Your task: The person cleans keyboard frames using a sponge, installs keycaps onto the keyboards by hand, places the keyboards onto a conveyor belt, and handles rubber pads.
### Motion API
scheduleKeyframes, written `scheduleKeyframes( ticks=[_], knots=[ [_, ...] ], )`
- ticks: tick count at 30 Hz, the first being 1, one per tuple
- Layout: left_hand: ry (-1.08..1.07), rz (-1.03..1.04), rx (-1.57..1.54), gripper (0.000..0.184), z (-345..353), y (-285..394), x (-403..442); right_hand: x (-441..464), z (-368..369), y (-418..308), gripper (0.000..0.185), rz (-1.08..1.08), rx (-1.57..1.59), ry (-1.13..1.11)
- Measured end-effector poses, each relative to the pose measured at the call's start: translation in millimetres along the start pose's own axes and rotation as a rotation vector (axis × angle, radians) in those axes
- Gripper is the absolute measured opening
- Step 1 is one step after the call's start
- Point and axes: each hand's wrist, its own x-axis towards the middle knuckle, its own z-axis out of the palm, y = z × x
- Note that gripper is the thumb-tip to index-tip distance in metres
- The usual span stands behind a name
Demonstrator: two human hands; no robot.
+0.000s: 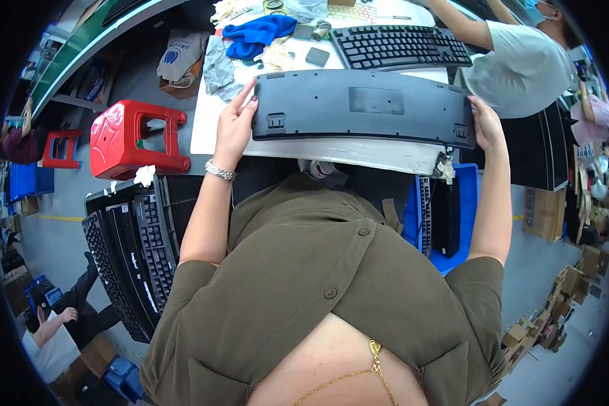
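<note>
A black keyboard [304, 105] is held with its underside showing, over the front edge of the white table. My left hand [237, 125] is closed on its left end, thumb on the underside. At the right end, my right hand [487, 123] grips the edge. Another black keyboard [399, 47] lies keys up just beyond it on the table. A blue cloth [258, 34] and a small dark grey pad [317, 57] lie behind the held keyboard.
A red stool [111, 139] stands left of the white table [206, 132]. Several keyboards [154, 237] fill a bin at my left. A blue bin [465, 203] with keyboards is at my right. A co-worker [521, 68] in a light shirt is at the back right.
</note>
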Motion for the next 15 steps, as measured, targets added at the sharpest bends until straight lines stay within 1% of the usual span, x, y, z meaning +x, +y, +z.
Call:
scheduleKeyframes(
  ticks=[3,4,8,13,15],
  knots=[
    [-0.142,-0.226,0.01,0.034,-18.6,2.1,3.5,-16.2,6.4,-13.7,0.05,0.04,-0.034,-0.154],
    [-0.14,-0.228,0.007,0.034,-18.8,4.9,2.6,-14.5,5.6,-13.3,0.05,0.04,-0.038,-0.156],
    [-0.13,-0.344,-0.177,0.037,-19.0,21.6,-2.6,-3.0,-0.6,-3.1,0.052,0.112,-0.104,-0.25],
    [-0.149,-0.395,-0.12,0.042,-24.1,24.0,3.0,-10.2,15.9,-3.8,0.049,0.183,-0.092,-0.206],
    [-0.138,-0.384,-0.128,0.042,-24.3,19.3,5.7,-9.7,15.8,-3.7,0.05,0.201,-0.114,-0.22]
  ],
)
